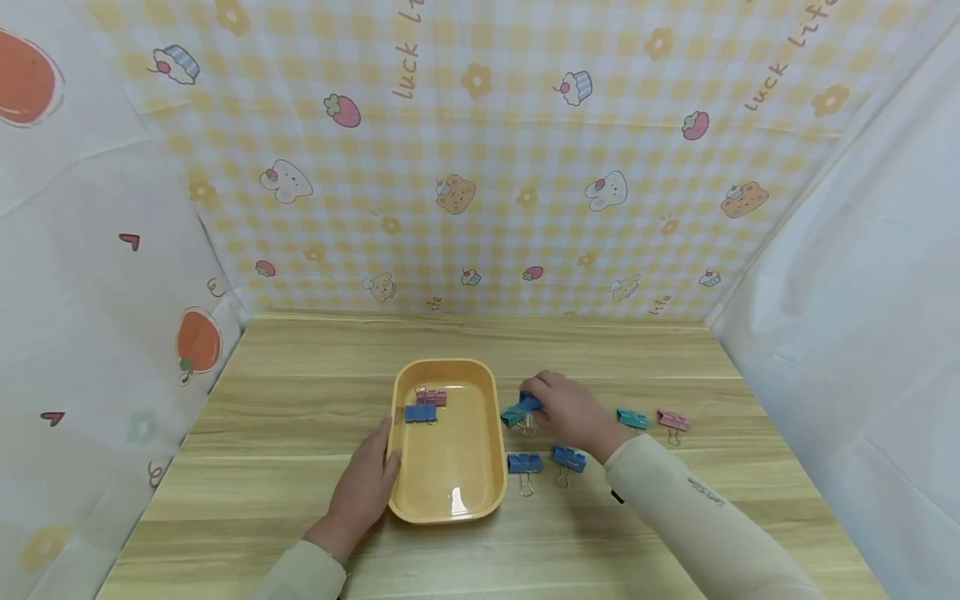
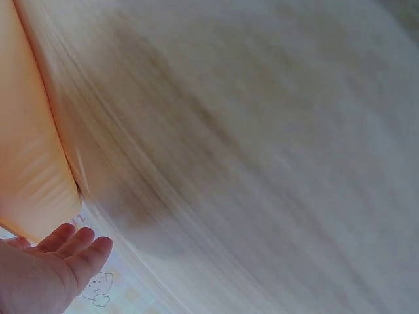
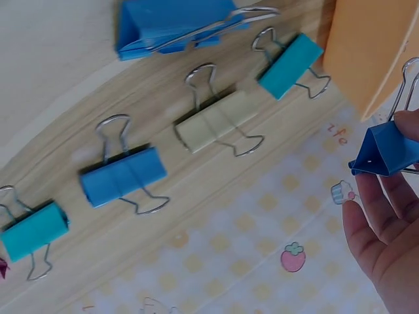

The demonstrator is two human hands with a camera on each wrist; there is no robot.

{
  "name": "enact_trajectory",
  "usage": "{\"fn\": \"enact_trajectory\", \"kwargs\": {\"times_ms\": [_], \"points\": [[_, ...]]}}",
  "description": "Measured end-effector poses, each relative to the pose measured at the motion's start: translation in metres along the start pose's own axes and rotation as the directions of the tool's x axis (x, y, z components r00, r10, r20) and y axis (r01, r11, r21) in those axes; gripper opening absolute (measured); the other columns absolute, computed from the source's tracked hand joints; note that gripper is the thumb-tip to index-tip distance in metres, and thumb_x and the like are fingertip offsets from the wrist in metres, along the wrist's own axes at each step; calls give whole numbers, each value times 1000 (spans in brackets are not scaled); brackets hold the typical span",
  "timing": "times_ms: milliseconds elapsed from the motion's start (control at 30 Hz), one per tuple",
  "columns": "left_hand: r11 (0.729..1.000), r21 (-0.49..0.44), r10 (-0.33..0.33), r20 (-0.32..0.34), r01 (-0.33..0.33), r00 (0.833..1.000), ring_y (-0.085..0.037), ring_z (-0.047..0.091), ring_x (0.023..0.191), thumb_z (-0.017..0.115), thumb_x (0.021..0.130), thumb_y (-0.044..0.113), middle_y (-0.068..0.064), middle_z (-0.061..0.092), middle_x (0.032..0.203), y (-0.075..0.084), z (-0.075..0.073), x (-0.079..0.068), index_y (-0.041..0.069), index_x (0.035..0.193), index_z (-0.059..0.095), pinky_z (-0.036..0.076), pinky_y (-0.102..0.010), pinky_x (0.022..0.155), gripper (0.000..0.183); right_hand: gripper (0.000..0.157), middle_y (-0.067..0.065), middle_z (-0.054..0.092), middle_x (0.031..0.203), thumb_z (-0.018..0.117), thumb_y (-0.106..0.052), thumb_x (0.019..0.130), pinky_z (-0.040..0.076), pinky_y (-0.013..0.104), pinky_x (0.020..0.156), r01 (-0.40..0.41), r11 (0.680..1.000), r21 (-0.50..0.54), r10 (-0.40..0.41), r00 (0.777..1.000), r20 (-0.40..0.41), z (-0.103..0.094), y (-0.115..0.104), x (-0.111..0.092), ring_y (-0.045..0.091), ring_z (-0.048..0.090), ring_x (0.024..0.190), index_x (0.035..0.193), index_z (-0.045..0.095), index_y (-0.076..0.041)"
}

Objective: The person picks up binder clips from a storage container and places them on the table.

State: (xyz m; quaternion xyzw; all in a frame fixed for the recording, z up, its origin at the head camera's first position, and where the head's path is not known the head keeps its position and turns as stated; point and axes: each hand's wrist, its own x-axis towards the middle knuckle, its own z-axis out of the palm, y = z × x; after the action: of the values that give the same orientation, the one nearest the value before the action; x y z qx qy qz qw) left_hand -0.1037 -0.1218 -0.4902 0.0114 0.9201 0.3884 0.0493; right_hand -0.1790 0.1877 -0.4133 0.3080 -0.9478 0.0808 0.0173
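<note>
My right hand (image 1: 573, 412) pinches a blue binder clip (image 3: 386, 147) between thumb and fingers, just right of the yellow tray (image 1: 450, 515). A teal binder clip (image 1: 513, 416) lies close under it, beside the tray wall. My left hand (image 1: 362, 483) rests against the tray's left side; its fingers (image 2: 88, 261) look extended in the left wrist view. Inside the tray sit a pink binder clip (image 1: 431, 397) and a blue binder clip (image 1: 421, 413). A cream binder clip (image 3: 216, 121) shows in the right wrist view, hidden behind the right hand from the head.
Two blue binder clips (image 1: 524, 463) lie right of the tray's near half. Farther right are another teal binder clip (image 1: 632, 418) and a pink binder clip (image 1: 672, 420). A checked cloth (image 1: 495, 167) hangs behind the wooden table (image 1: 300, 375), with white cloth on both sides.
</note>
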Motion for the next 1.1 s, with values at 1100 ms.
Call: {"fn": "enact_trajectory", "kwargs": {"times_ms": [1100], "points": [[1000,4,-1,-1,1,1000,-42,30,139,43,103,21,-26,31,151,-2,2,2,-2,152,20,27,-55,112,59,33,6,62,104,73,-8,83,56,38,76,-34,999,-18,35,999,13,16,46,-51,21,61,92,115,63,-5]]}}
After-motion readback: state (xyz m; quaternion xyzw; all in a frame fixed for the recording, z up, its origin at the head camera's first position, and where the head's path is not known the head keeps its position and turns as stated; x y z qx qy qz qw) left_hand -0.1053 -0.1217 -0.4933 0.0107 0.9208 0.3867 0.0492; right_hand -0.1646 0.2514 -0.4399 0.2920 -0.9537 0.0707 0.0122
